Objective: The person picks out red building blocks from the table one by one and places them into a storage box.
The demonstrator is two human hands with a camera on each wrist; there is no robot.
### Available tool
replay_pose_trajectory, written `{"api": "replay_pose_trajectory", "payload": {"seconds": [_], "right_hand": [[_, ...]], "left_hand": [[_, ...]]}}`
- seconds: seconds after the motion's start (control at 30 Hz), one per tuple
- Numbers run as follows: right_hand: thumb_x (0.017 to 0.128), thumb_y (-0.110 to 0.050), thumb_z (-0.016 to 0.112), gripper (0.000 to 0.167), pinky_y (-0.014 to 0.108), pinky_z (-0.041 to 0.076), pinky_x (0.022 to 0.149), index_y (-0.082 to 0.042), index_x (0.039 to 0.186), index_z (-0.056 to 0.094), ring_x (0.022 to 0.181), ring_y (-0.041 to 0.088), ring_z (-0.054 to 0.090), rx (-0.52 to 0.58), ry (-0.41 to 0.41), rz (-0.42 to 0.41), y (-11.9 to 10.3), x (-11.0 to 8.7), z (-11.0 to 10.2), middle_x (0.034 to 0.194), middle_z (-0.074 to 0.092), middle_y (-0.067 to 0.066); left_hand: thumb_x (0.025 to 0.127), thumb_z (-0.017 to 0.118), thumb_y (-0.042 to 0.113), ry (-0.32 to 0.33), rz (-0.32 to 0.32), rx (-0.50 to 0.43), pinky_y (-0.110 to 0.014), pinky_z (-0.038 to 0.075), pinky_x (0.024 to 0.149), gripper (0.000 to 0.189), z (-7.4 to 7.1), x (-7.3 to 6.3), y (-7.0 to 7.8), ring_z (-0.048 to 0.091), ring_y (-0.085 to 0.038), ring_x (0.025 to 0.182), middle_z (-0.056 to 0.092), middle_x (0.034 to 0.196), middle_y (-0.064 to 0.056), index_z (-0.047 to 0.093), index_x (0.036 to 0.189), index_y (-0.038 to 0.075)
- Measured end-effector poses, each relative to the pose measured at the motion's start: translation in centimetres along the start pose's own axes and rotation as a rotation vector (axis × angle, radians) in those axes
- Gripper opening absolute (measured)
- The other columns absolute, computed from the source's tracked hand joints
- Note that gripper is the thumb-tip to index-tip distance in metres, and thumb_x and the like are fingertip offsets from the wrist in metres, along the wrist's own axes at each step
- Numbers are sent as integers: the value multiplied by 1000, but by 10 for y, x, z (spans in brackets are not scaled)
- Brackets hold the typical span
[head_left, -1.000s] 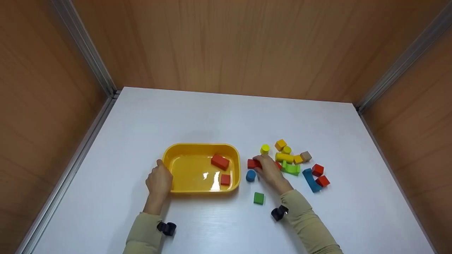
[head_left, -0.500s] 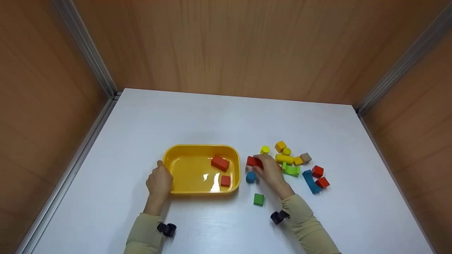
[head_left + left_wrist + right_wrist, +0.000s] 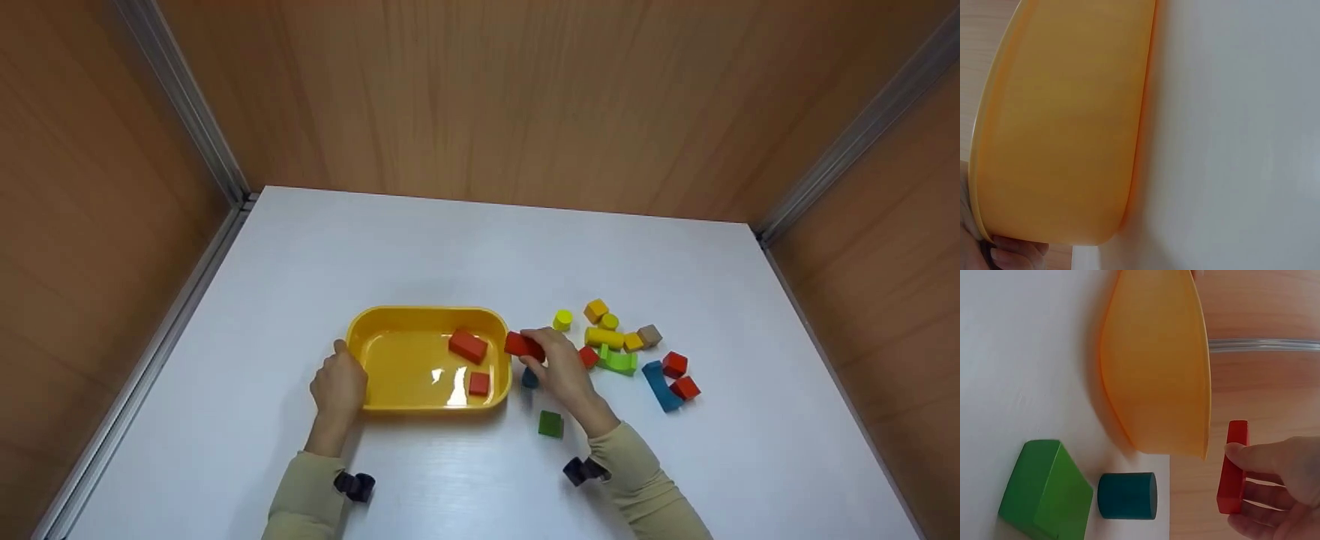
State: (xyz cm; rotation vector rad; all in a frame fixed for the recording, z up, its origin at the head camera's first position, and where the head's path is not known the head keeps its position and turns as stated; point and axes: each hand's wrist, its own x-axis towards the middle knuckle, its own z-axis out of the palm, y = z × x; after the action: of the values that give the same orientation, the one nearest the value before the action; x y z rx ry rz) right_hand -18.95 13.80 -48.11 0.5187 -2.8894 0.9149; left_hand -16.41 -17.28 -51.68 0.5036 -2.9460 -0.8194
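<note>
My left hand [image 3: 339, 381] grips the left rim of a yellow plastic tray [image 3: 405, 409]; in the left wrist view its fingers curl at the tray's corner. Inside the tray lie a red rectangular block [image 3: 468, 346] and a smaller red block [image 3: 478, 384]. Beside the tray's right rim, my right hand [image 3: 564, 369] pinches another red rectangular block [image 3: 523, 346] between thumb and fingers. The right wrist view shows this block raised above the table. Below that hand stand a blue cylinder [image 3: 1127, 495] and a green block [image 3: 1044, 489].
Right of the right hand is a loose group of blocks: a yellow cylinder [image 3: 604, 337], a light green arch [image 3: 618, 361], a blue curved block [image 3: 661, 386], red cubes [image 3: 674, 364] and a natural wood cube [image 3: 649, 334]. Wooden panels [image 3: 480, 97] surround the white table [image 3: 450, 247].
The right hand has lifted the red rectangular block off the table and carried it left to the tray's right rim, uncovering a red cube behind. The left hand and tray stay in place.
</note>
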Motion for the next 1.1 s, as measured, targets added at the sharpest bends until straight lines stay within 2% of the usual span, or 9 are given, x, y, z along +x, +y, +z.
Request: {"api": "replay_pose_trajectory", "payload": {"seconds": [0.2, 0.4, 0.6, 0.8, 1.1], "right_hand": [[79, -15, 66, 38, 28, 44, 81, -6, 114, 56, 92, 17, 52, 14, 2, -91, -14, -2, 4, 103, 57, 5], [79, -13, 66, 37, 26, 44, 81, -5, 114, 56, 94, 17, 52, 53, -16, -178, -28, -4, 15, 105, 56, 6], [80, -12, 65, 39, 28, 41, 86, -8, 117, 54, 100, 18, 50, 63, -71, -164, -43, -5, 26, 112, 53, 6], [79, -10, 65, 37, 31, 41, 87, -5, 115, 55, 102, 21, 49, 75, -89, -214, -54, -3, 36, 113, 53, 8], [78, -15, 67, 34, 32, 40, 88, -8, 111, 58, 100, 20, 50, 22, -132, -251, -63, 3, 54, 109, 55, 6]], "left_hand": [[86, 44, 2, 8, 3, 3, -41, 44, 50, 24, 0, 0, 0, 55, -28, 57, 56, 71, -19, 41, 107, -10], [86, 44, 1, 14, 15, -10, -39, 43, 46, 25, -1, -2, 1, 54, -25, 53, 56, 69, -18, 42, 107, -11], [86, 43, 1, 20, 23, -13, -41, 43, 46, 25, 0, -2, 0, 54, -26, 54, 57, 70, -20, 42, 107, -12], [86, 43, 2, 21, 25, -20, -40, 42, 46, 22, 0, -2, 0, 54, -26, 54, 56, 69, -19, 42, 105, -11], [86, 43, 2, 4, 3, -10, -41, 43, 48, 24, 0, -1, 0, 54, -27, 55, 55, 70, -19, 41, 107, -11]]}}
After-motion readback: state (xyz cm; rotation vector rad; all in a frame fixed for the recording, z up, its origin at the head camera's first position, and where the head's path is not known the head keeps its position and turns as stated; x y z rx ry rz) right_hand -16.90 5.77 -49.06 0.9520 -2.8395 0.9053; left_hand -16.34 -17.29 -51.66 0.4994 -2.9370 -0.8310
